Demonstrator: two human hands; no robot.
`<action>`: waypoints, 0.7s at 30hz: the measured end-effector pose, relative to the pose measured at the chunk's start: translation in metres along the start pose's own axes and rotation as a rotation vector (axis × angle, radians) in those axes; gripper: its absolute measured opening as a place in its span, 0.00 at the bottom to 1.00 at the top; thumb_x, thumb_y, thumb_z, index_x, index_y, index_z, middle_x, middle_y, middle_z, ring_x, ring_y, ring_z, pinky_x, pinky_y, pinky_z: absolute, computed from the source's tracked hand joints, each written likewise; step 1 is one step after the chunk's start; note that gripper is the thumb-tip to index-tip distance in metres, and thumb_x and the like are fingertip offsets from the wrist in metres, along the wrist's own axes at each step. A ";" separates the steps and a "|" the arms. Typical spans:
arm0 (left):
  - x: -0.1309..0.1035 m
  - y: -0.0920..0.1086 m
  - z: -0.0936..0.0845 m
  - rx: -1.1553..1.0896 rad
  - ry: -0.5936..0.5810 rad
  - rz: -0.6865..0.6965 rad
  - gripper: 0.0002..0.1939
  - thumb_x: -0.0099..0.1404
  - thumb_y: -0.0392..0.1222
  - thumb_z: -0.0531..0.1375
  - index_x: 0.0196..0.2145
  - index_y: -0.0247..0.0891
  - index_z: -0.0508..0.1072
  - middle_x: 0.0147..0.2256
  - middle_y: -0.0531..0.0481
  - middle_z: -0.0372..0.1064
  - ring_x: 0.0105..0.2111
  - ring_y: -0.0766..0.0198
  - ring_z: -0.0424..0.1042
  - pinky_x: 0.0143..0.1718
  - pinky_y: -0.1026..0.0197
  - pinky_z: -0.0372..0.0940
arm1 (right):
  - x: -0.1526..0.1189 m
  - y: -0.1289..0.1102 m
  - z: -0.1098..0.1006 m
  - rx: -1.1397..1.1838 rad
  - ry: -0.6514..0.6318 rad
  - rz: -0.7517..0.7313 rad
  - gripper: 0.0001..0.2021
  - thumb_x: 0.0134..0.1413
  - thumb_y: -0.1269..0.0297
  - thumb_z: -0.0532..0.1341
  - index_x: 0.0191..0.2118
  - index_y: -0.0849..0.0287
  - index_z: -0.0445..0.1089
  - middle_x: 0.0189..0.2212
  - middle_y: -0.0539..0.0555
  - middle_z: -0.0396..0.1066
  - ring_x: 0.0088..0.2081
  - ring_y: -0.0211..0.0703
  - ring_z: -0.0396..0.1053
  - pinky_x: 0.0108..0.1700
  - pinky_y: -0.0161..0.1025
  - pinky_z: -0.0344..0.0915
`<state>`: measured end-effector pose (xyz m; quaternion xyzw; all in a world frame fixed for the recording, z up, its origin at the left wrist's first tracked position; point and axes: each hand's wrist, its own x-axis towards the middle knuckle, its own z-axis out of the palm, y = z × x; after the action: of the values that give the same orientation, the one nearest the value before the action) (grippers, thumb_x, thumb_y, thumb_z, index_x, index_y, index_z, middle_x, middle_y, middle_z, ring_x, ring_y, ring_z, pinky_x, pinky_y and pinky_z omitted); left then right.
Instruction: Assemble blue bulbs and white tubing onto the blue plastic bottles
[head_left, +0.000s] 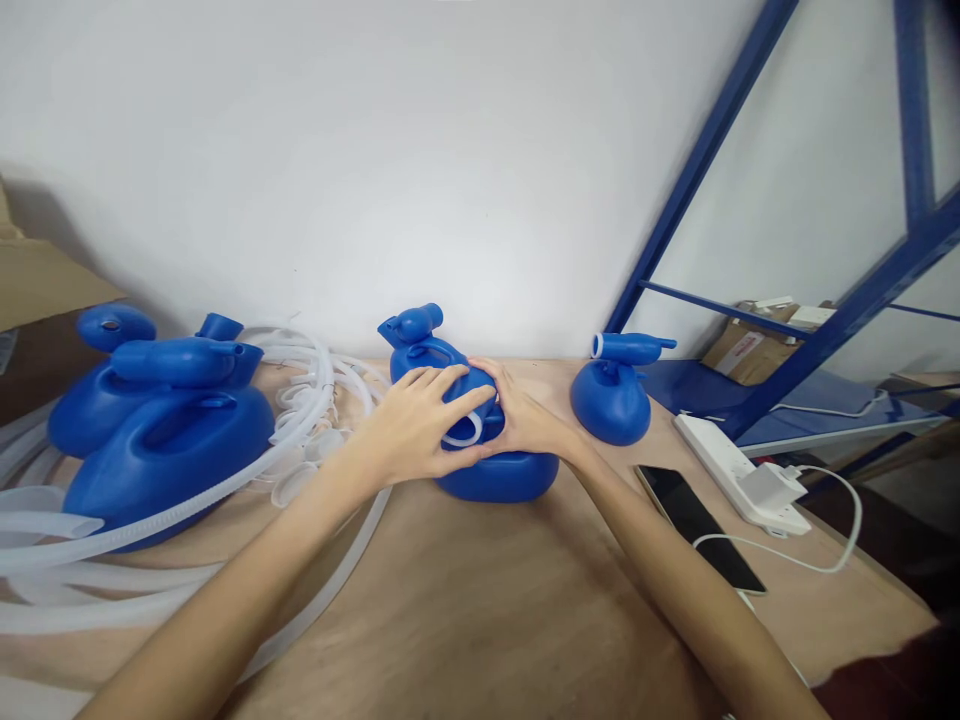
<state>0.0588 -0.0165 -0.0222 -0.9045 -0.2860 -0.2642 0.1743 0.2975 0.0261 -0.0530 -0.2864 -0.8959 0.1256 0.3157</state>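
Note:
A blue plastic urinal bottle [499, 478] stands on the table in front of me, its rounded base showing below my hands. My left hand [424, 420] grips the bottle's neck from the left, fingers over the top and thumb underneath. From the right, my right hand [525, 415] is closed around the same neck. Between the hands a white ring [463, 430] shows at the bottle's mouth, facing me. Both hands cover most of the neck. Just behind is a second blue urinal bottle [420, 345], partly hidden by my hands.
More blue urinal bottles [176, 450] stand at left among translucent hoses [330, 380] and clear plastic cups [296, 483]. Another blue bottle [611, 400] is at right, near a phone [697, 525] and a white power strip [739, 475]. Blue shelving [705, 140] rises behind; a cardboard box [52, 280] sits far left.

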 end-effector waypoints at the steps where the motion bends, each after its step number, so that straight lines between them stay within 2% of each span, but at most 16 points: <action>1: 0.000 -0.003 -0.002 -0.035 -0.037 0.016 0.31 0.71 0.60 0.61 0.65 0.45 0.68 0.66 0.35 0.64 0.61 0.42 0.70 0.57 0.43 0.69 | 0.000 -0.001 0.000 -0.005 0.000 0.003 0.63 0.41 0.45 0.79 0.75 0.51 0.41 0.72 0.67 0.49 0.75 0.64 0.49 0.74 0.63 0.53; 4: 0.001 -0.010 0.002 -0.093 -0.081 0.054 0.30 0.71 0.57 0.63 0.66 0.48 0.67 0.71 0.36 0.55 0.67 0.43 0.63 0.62 0.42 0.67 | 0.001 -0.002 -0.001 -0.006 -0.006 -0.019 0.62 0.41 0.47 0.79 0.75 0.51 0.42 0.71 0.66 0.52 0.74 0.64 0.51 0.74 0.64 0.54; 7: 0.001 -0.012 0.010 -0.124 -0.067 0.083 0.27 0.72 0.58 0.61 0.63 0.46 0.71 0.72 0.34 0.54 0.68 0.42 0.61 0.63 0.41 0.66 | 0.001 -0.001 -0.002 0.000 -0.009 -0.046 0.59 0.45 0.52 0.78 0.75 0.51 0.43 0.71 0.65 0.52 0.74 0.64 0.52 0.74 0.64 0.53; 11: -0.001 -0.015 0.018 -0.142 -0.031 0.110 0.29 0.71 0.61 0.59 0.64 0.48 0.71 0.72 0.31 0.51 0.69 0.38 0.58 0.64 0.36 0.64 | 0.000 0.001 -0.004 0.005 -0.024 -0.034 0.59 0.46 0.51 0.77 0.76 0.50 0.43 0.73 0.64 0.51 0.74 0.64 0.51 0.74 0.64 0.52; 15: -0.006 -0.020 0.025 -0.193 0.017 0.035 0.35 0.70 0.64 0.58 0.70 0.51 0.65 0.74 0.31 0.43 0.72 0.34 0.51 0.66 0.31 0.60 | 0.001 0.001 -0.003 0.006 -0.010 -0.008 0.59 0.46 0.48 0.77 0.76 0.51 0.43 0.74 0.65 0.49 0.75 0.65 0.50 0.74 0.66 0.52; 17: -0.006 -0.021 0.025 -0.275 -0.013 -0.037 0.39 0.70 0.67 0.56 0.73 0.50 0.58 0.75 0.32 0.42 0.72 0.34 0.51 0.66 0.31 0.59 | 0.001 -0.001 -0.003 0.009 -0.008 0.041 0.57 0.47 0.48 0.76 0.76 0.49 0.44 0.74 0.64 0.48 0.74 0.64 0.50 0.73 0.65 0.55; 19: -0.004 -0.022 0.019 -0.382 -0.058 -0.089 0.43 0.73 0.68 0.52 0.76 0.47 0.48 0.74 0.33 0.45 0.72 0.38 0.53 0.67 0.34 0.59 | 0.000 -0.002 -0.004 -0.001 -0.012 0.070 0.57 0.47 0.48 0.76 0.75 0.49 0.43 0.74 0.64 0.47 0.74 0.63 0.50 0.72 0.64 0.56; 21: -0.001 -0.026 0.007 -0.430 -0.077 -0.144 0.40 0.76 0.64 0.49 0.76 0.44 0.47 0.72 0.36 0.53 0.71 0.44 0.57 0.69 0.39 0.59 | -0.001 -0.002 -0.005 -0.014 -0.010 0.067 0.59 0.46 0.47 0.77 0.75 0.48 0.42 0.74 0.64 0.46 0.75 0.64 0.50 0.73 0.64 0.56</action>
<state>0.0450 0.0064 -0.0248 -0.9074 -0.2933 -0.2962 -0.0530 0.3008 0.0239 -0.0486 -0.3178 -0.8881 0.1312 0.3050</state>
